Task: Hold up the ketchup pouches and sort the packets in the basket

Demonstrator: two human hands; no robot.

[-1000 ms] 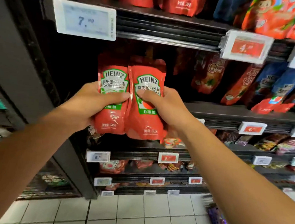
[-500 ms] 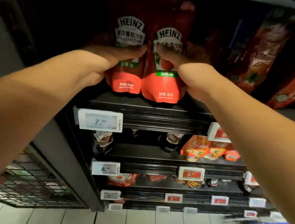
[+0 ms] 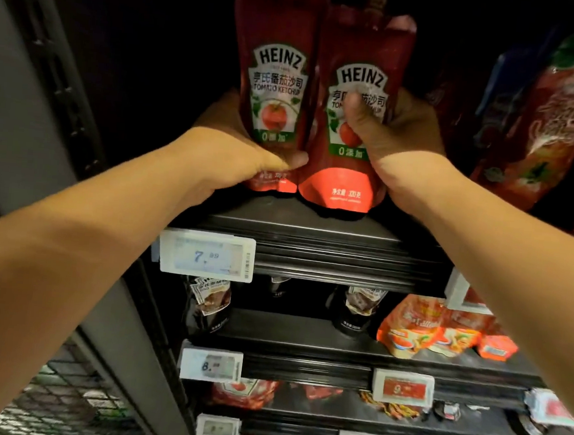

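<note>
ketchup pouches [image 3: 276,89]: red, white-green labels | shelf [image 3: 310,250]: black

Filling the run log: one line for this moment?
left hand grips left ketchup pouch | right hand grips right ketchup pouch | pouches upright on shelf

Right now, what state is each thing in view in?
Left ketchup pouch: upright, base on shelf, held low by left hand.
Right ketchup pouch: upright, base at the shelf edge, gripped mid-body by right hand.
White price tag: clipped on, showing 7.
Dark pouches: standing one shelf down.
</note>
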